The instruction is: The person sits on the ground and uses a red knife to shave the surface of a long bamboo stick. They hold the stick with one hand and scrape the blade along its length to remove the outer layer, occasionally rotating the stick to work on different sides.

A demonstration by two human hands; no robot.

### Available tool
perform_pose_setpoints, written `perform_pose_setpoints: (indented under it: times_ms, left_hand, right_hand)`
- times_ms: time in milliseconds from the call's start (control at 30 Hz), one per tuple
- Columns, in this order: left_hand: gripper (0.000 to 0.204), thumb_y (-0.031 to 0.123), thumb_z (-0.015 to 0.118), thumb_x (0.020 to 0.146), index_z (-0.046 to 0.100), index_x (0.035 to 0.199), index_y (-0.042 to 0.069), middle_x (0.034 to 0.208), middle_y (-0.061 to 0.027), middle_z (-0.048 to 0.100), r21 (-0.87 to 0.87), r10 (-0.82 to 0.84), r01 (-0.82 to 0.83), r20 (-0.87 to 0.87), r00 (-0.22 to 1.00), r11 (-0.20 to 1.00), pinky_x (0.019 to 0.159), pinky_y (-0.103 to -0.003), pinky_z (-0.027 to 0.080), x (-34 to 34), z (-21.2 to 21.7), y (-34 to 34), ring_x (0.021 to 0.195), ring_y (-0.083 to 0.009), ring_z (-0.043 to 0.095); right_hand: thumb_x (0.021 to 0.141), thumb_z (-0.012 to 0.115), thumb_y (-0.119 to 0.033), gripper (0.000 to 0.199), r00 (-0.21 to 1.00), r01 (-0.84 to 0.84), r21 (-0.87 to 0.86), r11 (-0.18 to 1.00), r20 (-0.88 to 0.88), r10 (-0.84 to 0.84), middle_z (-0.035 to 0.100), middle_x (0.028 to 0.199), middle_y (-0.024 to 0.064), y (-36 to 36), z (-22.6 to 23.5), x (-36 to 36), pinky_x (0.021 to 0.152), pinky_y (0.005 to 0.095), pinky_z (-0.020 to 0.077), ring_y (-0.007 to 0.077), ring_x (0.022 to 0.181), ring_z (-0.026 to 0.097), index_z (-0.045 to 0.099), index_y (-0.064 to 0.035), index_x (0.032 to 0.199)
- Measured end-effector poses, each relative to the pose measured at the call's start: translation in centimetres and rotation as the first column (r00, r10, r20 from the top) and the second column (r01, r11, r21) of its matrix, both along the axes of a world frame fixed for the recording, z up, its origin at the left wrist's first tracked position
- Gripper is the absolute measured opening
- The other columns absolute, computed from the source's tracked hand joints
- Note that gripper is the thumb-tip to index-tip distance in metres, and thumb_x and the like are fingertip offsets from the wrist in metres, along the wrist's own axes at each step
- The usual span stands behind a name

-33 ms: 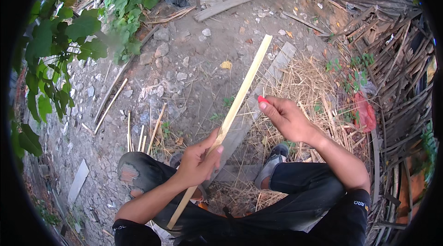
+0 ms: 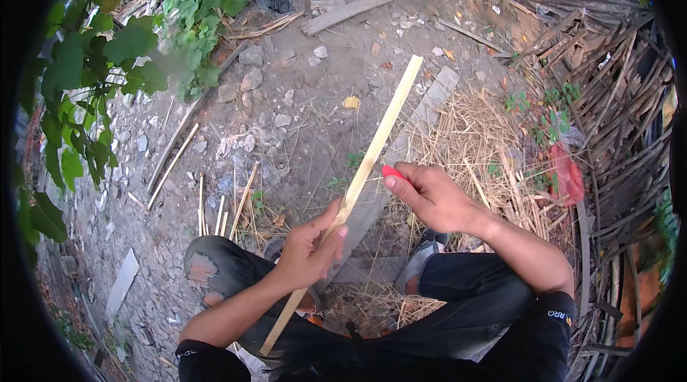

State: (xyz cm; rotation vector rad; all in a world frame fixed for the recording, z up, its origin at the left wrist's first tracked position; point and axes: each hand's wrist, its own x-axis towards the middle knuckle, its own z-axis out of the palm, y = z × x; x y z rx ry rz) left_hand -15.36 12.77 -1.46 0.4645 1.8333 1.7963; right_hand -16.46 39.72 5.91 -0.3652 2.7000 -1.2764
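Observation:
My left hand [image 2: 309,247] is closed around a long pale bamboo strip [image 2: 386,128] near its middle. The strip slants from my lap up to the far right, its upper end free in the air. A small red-handled knife [image 2: 391,171] is gripped in my right hand [image 2: 438,199]. Most of the handle is hidden by the fingers. Its short dark tip is at the right edge of the strip, a little above my left hand; whether it touches cannot be made out.
A grey plank [image 2: 433,95] lies on the ground beyond my feet, beside a heap of pale shavings [image 2: 469,135]. Several thin sticks [image 2: 243,199] stand by my left knee. Piled bamboo poles [image 2: 615,138] line the right; leafy branches [image 2: 71,88] hang at left.
My right hand with the knife has moved left and slightly nearer to me, bringing the tip to the strip. The left hand and the strip have hardly moved.

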Motion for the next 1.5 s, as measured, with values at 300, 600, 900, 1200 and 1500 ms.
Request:
perform_pose_setpoints:
  times_ms: [300, 600, 900, 1200, 1500]
  left_hand:
    - [0.055, 0.013, 0.057, 0.107, 0.039, 0.158, 0.007, 0.068, 0.0066, 0.052, 0.077, 0.078, -0.084, 0.079, 0.994, 0.994, 0.048, -0.021, 0.034, -0.5, 0.1, 1.0, 0.053, 0.0000, 0.044]
    - [0.054, 0.011, 0.055, 0.107, 0.040, 0.158, 0.007, 0.066, 0.0111, 0.046, 0.003, 0.071, -0.071, -0.021, 0.997, 0.997, 0.050, -0.020, 0.031, -1.4, -1.6, 1.0, 0.056, 0.0017, 0.040]
    - [0.051, 0.013, 0.057, 0.105, 0.045, 0.153, 0.001, 0.072, 0.0089, 0.051, -0.015, 0.097, -0.097, -0.010, 0.995, 0.995, 0.054, -0.022, 0.037, -2.5, -2.1, 1.6, 0.063, -0.0004, 0.045]
    - [0.052, 0.018, 0.062, 0.104, 0.048, 0.150, -0.003, 0.077, 0.0025, 0.059, -0.102, -0.010, 0.013, 0.027, 1.000, 0.995, 0.060, -0.025, 0.042, -1.5, -3.4, 1.3, 0.068, -0.0029, 0.048]
    - [0.052, 0.019, 0.063, 0.103, 0.049, 0.149, -0.001, 0.079, -0.0013, 0.061, -0.115, -0.218, 0.197, -0.218, 0.951, 0.974, 0.065, -0.025, 0.044, 2.7, -5.9, -1.2, 0.070, -0.0047, 0.050]
  right_hand:
    - [0.107, 0.050, -0.036, 0.041, 0.991, -0.120, 0.150, 0.981, 0.075, 0.109, 0.065, 0.071, 0.0266, -3.7, -1.0, 0.5, 0.065, 0.0549, 0.0521, 0.0486, 0.070, 0.067, 0.061, 0.0025, 0.103]
    - [0.104, 0.057, -0.042, 0.041, 0.988, -0.004, 0.339, 0.941, -0.142, 0.055, 0.063, 0.061, 0.0224, -2.9, -4.0, -0.7, 0.055, 0.0550, 0.0520, 0.0462, 0.059, 0.065, 0.063, -0.0018, 0.101]
    - [0.105, 0.052, -0.047, 0.047, 0.986, 0.136, 0.401, 0.906, -0.144, -0.084, 0.063, 0.063, 0.0225, -0.2, -5.5, -3.8, 0.061, 0.0533, 0.0523, 0.0455, 0.062, 0.066, 0.065, -0.0017, 0.100]
    - [0.106, 0.045, -0.052, 0.059, 0.946, 0.324, 0.486, 0.812, -0.149, -0.289, 0.067, 0.075, 0.0269, 7.1, -5.8, -6.6, 0.075, 0.0545, 0.0525, 0.0470, 0.079, 0.067, 0.066, 0.0018, 0.096]
    - [0.106, 0.039, -0.056, 0.072, 0.512, 0.859, 0.268, 0.437, -0.425, -0.746, 0.068, 0.085, 0.0326, 25.2, -4.0, -6.5, 0.085, 0.0527, 0.0506, 0.0475, 0.089, 0.068, 0.069, 0.0082, 0.092]
